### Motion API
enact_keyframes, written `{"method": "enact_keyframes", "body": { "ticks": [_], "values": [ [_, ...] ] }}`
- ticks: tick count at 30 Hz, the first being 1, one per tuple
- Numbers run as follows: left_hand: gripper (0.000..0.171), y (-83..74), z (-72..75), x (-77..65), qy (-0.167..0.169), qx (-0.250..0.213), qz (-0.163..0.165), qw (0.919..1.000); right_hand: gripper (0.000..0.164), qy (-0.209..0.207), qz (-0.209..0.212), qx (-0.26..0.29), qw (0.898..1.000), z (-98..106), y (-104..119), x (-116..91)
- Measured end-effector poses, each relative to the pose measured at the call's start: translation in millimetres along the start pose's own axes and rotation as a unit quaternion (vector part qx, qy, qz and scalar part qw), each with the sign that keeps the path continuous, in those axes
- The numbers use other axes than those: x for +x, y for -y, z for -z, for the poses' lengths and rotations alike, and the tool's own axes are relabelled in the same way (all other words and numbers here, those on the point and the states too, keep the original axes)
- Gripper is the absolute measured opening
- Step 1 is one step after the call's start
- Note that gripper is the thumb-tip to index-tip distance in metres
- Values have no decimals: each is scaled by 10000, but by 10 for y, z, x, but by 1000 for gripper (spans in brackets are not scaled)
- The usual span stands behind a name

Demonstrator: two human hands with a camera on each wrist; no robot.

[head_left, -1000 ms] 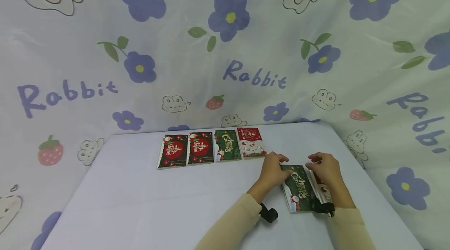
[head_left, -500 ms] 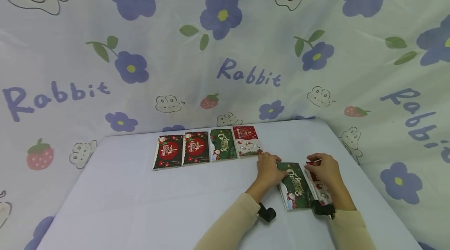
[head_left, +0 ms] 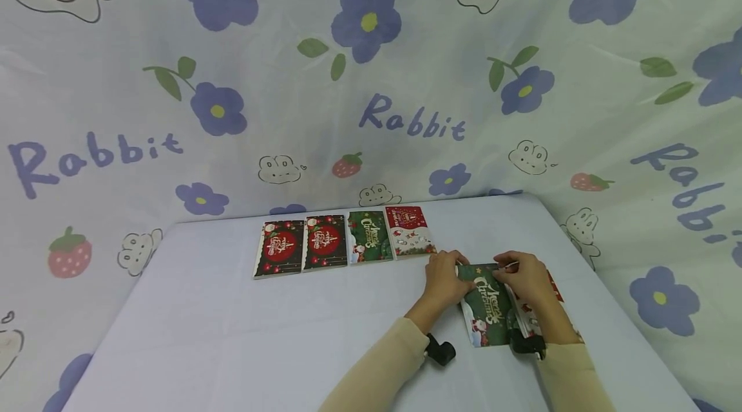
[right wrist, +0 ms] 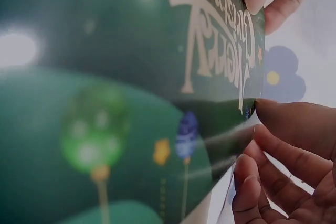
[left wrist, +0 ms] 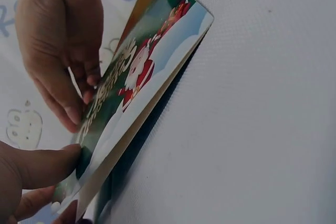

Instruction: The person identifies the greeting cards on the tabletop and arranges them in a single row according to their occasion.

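A green "Merry Christmas" booklet [head_left: 488, 309] lies at the right of the white table, its cream page edges visible in the left wrist view. My left hand [head_left: 443, 280] grips its left edge, thumb [left wrist: 50, 166] on the cover and fingers partly hidden beneath. Thumb and forefinger of my right hand [head_left: 524, 280] pinch the booklet's upper right edge, where the cover bends slightly in the right wrist view. Under my right hand and wrist lies a red and white booklet [head_left: 555, 286], mostly hidden.
Further back, several Christmas booklets stand in a row: two dark ones with red circles [head_left: 279, 248], a green one [head_left: 370, 236] and a red and white one [head_left: 410, 230]. A patterned cloth [head_left: 278, 96] hangs behind the white table [head_left: 232, 335].
My right hand has moved left from the red and white booklet to the green booklet's edge, which it now pinches. My left hand stays on the green booklet.
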State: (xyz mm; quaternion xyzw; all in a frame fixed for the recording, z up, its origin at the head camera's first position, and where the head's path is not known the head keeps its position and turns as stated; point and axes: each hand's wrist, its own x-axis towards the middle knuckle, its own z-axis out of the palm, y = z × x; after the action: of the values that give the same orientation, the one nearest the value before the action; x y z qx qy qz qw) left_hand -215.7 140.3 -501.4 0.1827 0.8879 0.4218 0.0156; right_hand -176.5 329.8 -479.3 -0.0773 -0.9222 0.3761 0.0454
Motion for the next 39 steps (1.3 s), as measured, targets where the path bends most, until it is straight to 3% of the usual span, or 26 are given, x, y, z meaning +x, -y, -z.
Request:
{"method": "enact_keyframes", "body": {
  "ticks": [7, 15, 26, 32, 39],
  "values": [
    [34, 4, 45, -29, 5, -380, 57, 9993, 25, -66, 327, -54, 9994, -18, 33, 4],
    [39, 57, 97, -35, -16, -977, 43, 9952, 22, -255, 376, -14, 9990, -38, 52, 0],
    [23, 172, 149, -65, 20, -1973, 160, 9802, 22, -536, 292, 142, 9980, -33, 62, 0],
    [14, 194, 114, -97, -63, -2069, 106, 9783, 23, -531, 314, 113, 9980, -21, 53, -14],
    [19, 167, 115, -95, -198, -2114, 188, 9770, 28, -504, 433, 166, 9977, 2, 41, -34]
  ]
}}
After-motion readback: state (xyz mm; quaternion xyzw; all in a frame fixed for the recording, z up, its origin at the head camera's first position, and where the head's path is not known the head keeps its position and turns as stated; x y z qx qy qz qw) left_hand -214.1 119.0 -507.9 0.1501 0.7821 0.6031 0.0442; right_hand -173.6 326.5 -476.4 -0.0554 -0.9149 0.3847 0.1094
